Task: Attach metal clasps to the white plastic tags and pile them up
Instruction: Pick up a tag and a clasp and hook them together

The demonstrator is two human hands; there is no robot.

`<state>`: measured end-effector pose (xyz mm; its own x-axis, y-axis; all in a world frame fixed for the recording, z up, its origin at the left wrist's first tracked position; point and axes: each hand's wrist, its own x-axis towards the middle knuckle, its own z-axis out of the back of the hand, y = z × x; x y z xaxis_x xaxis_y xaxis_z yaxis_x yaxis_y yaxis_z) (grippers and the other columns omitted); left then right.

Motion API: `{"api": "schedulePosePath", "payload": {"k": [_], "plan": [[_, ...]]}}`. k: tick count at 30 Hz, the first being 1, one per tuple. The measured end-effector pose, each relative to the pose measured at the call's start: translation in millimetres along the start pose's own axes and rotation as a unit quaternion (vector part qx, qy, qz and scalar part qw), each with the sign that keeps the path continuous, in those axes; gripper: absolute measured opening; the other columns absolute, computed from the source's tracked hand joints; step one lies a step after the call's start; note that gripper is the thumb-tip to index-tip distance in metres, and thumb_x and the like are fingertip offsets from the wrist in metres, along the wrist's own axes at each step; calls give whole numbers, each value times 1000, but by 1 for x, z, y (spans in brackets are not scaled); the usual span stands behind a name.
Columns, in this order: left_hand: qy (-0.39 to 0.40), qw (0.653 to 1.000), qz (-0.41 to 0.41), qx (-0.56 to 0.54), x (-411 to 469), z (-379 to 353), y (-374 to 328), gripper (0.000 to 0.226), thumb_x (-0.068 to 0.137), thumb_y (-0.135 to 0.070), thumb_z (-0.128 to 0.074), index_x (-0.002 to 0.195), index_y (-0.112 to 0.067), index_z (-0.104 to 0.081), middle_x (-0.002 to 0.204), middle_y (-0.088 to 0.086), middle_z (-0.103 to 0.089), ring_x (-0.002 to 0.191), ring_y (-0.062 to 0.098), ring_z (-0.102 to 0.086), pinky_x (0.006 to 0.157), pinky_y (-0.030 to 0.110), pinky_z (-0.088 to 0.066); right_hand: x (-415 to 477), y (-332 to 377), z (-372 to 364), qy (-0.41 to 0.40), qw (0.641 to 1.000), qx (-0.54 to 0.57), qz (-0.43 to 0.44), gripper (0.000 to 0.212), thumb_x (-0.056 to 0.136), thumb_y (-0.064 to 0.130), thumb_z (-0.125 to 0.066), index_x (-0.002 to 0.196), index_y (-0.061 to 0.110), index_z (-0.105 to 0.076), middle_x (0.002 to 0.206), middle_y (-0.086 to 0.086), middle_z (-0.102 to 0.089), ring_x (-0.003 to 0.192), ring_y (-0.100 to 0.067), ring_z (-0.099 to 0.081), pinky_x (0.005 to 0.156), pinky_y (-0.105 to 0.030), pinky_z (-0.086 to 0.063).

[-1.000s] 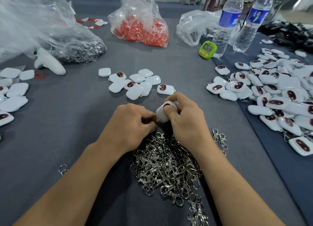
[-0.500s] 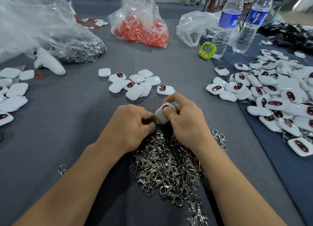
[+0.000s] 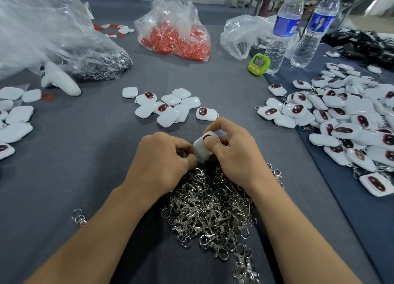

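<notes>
My right hand (image 3: pixel 232 153) grips a white plastic tag (image 3: pixel 201 148) with a dark red-rimmed oval, thumb on its face. My left hand (image 3: pixel 164 158) is curled against the tag's left corner; its fingertips pinch something small that is hidden, likely a clasp. Both hands hover over a heap of metal clasps (image 3: pixel 211 211). Several loose white tags (image 3: pixel 168 108) lie just beyond the hands. A big pile of tags with clasps (image 3: pixel 349 121) covers the right side.
More white tags (image 3: pixel 15 117) lie at the left edge beside a white controller (image 3: pixel 59 80). Behind stand a bag of red parts (image 3: pixel 174 36), clear plastic bags (image 3: pixel 49 34), a green timer (image 3: pixel 259 64) and two water bottles (image 3: pixel 281 34). One stray clasp (image 3: pixel 78 217) lies left.
Both hands stay in place over the clasp heap, still working at the same tag; only small finger shifts.
</notes>
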<state>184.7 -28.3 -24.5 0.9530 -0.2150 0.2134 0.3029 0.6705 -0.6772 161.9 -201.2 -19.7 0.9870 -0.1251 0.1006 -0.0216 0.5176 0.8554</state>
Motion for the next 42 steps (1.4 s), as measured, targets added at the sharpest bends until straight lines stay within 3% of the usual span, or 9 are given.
{"api": "schedulePosePath", "payload": {"k": [5, 12, 17, 26, 31, 33, 36, 39, 42], "plan": [[-61, 992, -11, -106, 1, -1, -2, 24, 74, -21, -85, 75, -43, -75, 63, -20, -68, 53, -3, -59, 55, 6, -43, 2, 5, 1, -40, 984, 166, -57, 15, 99, 14, -62, 88, 22, -66, 61, 0, -66, 55, -16, -58, 55, -31, -41], [-16, 984, -32, -172, 0, 0, -8, 19, 83, -30, -82, 82, -49, -78, 66, -20, -72, 58, 0, -65, 59, 21, -52, 0, 14, 6, -11, 938, 324, -121, 19, 99, 7, -55, 86, 14, -66, 62, 1, -67, 45, -7, -54, 42, -14, -36], [-1, 982, -64, -177, -1, 0, -7, 7, 83, -34, -77, 77, -36, -80, 64, -13, -69, 59, 0, -60, 58, 21, -46, -1, 14, 7, -11, 940, 317, -126, 19, 98, 6, -56, 85, 13, -67, 64, 0, -66, 44, -7, -50, 42, -15, -36], [-64, 980, -178, 68, -7, 0, -9, 23, 84, -32, -67, 65, -20, -74, 56, -7, -54, 54, 11, -50, 53, 38, -43, -6, 13, 2, -31, 957, 274, -86, 14, 97, 5, -60, 86, 10, -66, 59, 1, -62, 45, -10, -50, 44, -18, -38], [-58, 990, -72, -103, -6, -3, -12, 5, 82, -36, -75, 78, -36, -79, 67, -16, -69, 61, 6, -62, 58, 23, -45, -5, 16, 2, -37, 933, 341, -109, 19, 100, 4, -53, 86, 11, -63, 61, -3, -62, 45, -9, -49, 43, -20, -34], [-51, 982, -41, -176, -5, -4, -13, 13, 82, -29, -80, 81, -42, -80, 71, -23, -72, 60, -6, -61, 58, 9, -43, -4, 17, 2, -34, 918, 377, -123, 20, 101, 4, -50, 87, 10, -62, 56, -1, -60, 45, -9, -48, 43, -21, -33], [-25, 968, -32, -248, -2, -4, -15, 22, 85, -21, -79, 82, -43, -80, 62, -20, -69, 54, -5, -54, 55, 11, -43, -5, 18, -1, -31, 905, 404, -128, 21, 102, 5, -50, 86, 10, -62, 54, 0, -58, 46, -10, -49, 43, -22, -32], [-34, 972, -43, -226, -3, -3, -14, 16, 84, -24, -77, 79, -39, -81, 57, -10, -63, 52, 0, -48, 52, 17, -39, -6, 18, -2, -50, 928, 355, -105, 19, 101, 8, -53, 86, 12, -64, 54, 1, -60, 46, -9, -51, 43, -22, -35], [-58, 991, -103, -67, -6, -2, -11, 14, 84, -31, -69, 76, -25, -79, 59, -5, -58, 55, 9, -52, 55, 29, -40, -9, 15, -2, -87, 965, 244, -49, 16, 100, 12, -59, 85, 17, -65, 56, 1, -63, 46, -10, -54, 43, -19, -37]]}}
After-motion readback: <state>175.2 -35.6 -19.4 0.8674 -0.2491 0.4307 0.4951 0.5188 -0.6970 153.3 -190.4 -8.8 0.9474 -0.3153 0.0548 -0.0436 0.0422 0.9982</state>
